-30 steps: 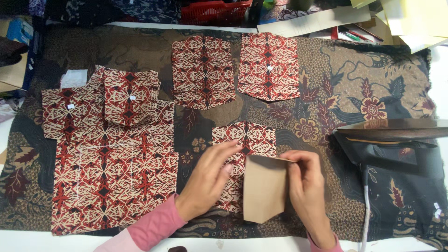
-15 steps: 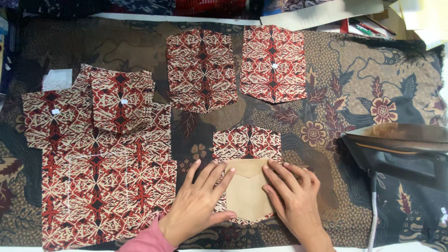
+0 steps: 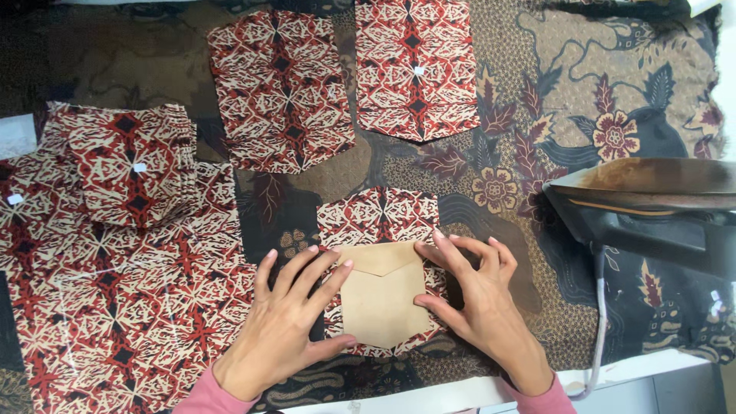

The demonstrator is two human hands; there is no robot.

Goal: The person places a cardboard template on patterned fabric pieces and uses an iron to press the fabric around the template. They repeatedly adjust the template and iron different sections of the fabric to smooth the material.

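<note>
brown card template (image 3: 382, 295) | on red patterned fabric piece (image 3: 379, 218) | left hand (image 3: 287, 310), right hand (image 3: 475, 295) pressing

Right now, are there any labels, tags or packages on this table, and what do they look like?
No packages, signs or screens.
Small white sticker: middle of the top right pocket piece, squarish.
Small white sticker: on the stacked pocket pieces, left.
Small white sticker: far left on the large patterned cloth.

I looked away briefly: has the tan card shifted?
Yes. The tan card, raised a second ago, now lies flat on the fabric piece, between both hands.
</note>
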